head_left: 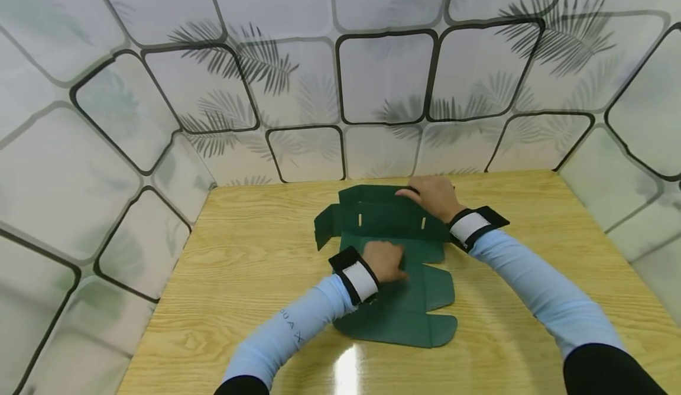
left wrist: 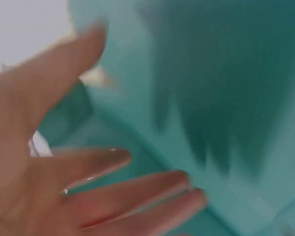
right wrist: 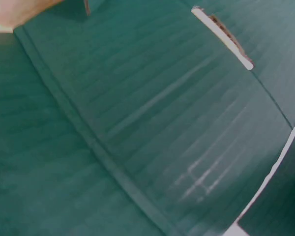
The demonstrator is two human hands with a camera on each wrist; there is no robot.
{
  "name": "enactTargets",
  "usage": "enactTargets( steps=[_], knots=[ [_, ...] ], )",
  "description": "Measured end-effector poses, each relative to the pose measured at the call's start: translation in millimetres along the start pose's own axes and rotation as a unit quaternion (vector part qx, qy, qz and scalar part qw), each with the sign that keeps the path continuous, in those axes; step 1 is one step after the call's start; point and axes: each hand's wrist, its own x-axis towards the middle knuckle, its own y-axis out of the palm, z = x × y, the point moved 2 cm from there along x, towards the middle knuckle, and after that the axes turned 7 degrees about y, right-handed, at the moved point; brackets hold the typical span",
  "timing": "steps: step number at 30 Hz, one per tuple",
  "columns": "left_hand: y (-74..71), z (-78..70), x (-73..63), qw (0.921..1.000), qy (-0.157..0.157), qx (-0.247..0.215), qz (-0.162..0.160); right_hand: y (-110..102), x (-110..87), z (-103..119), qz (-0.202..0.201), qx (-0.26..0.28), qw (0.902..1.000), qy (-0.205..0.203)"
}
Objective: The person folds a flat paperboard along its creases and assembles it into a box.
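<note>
A dark green cardboard box (head_left: pixel 393 318), unfolded into panels and flaps, lies on the table, its far panel (head_left: pixel 383 220) tilted up. My right hand (head_left: pixel 433 197) grips that panel near its upper right corner, thumb on the near face and fingers over the edge. In the right wrist view the creased green panel (right wrist: pixel 152 123) fills most of the picture, and only a bit of the hand shows at the upper left. My left hand (head_left: pixel 384 260) is over the middle of the cardboard. The left wrist view shows its fingers (left wrist: pixel 128 196) spread and nearly straight, blurred.
The wood-grain table (head_left: pixel 250 253) extends on both sides of the cardboard. Behind it and at the sides stand walls (head_left: pixel 385 75) covered with a leaf and stone-outline pattern. Side flaps (head_left: pixel 438 288) stick out to the right, and another flap (head_left: pixel 327 223) angles out at the left.
</note>
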Motion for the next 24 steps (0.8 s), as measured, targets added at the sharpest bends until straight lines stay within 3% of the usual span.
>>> enactTargets(
  steps=[1, 3, 5, 6, 9, 11, 12, 14, 19, 24],
  knots=[
    [-8.8, 9.0, 1.8, 0.9985, -0.010, -0.024, -0.048, 1.0, -0.8, -0.3, -0.004, -0.005, 1.0000, -0.004],
    [-28.0, 30.6, 4.8, 0.9844, -0.033, -0.071, -0.158, 3.0, -2.1, -1.0, -0.014, -0.011, 0.9998, -0.010],
    [-44.5, 54.9, 7.7, 0.9591, -0.067, -0.118, -0.249, 4.4, -2.6, -1.7, -0.022, -0.018, 0.9995, -0.014],
    [-50.7, 68.5, 9.0, 0.9453, -0.082, -0.147, -0.280, 4.5, -2.4, -1.6, -0.027, -0.020, 0.9993, -0.016],
    [-58.0, 108.3, 11.5, 0.9095, -0.129, -0.210, -0.334, 2.9, -1.2, -0.7, -0.035, -0.018, 0.9990, -0.021],
    [-55.6, 130.1, 11.3, 0.8921, -0.159, -0.260, -0.333, 0.9, -0.6, 0.6, -0.034, -0.016, 0.9990, -0.024],
    [-53.3, 138.7, 10.2, 0.8881, -0.168, -0.279, -0.324, -0.4, -0.3, 1.6, -0.033, -0.014, 0.9990, -0.026],
    [-46.9, 150.2, 8.1, 0.8892, -0.179, -0.295, -0.300, -2.4, 0.2, 2.7, -0.028, -0.013, 0.9991, -0.027],
    [-33.3, 158.4, 6.0, 0.9192, -0.164, -0.285, -0.217, -4.0, 2.0, 3.9, -0.027, 0.002, 0.9992, -0.028],
    [-25.1, 157.1, 9.5, 0.9355, -0.140, -0.278, -0.167, -2.4, 3.8, 3.7, -0.027, 0.006, 0.9992, -0.030]
  ],
)
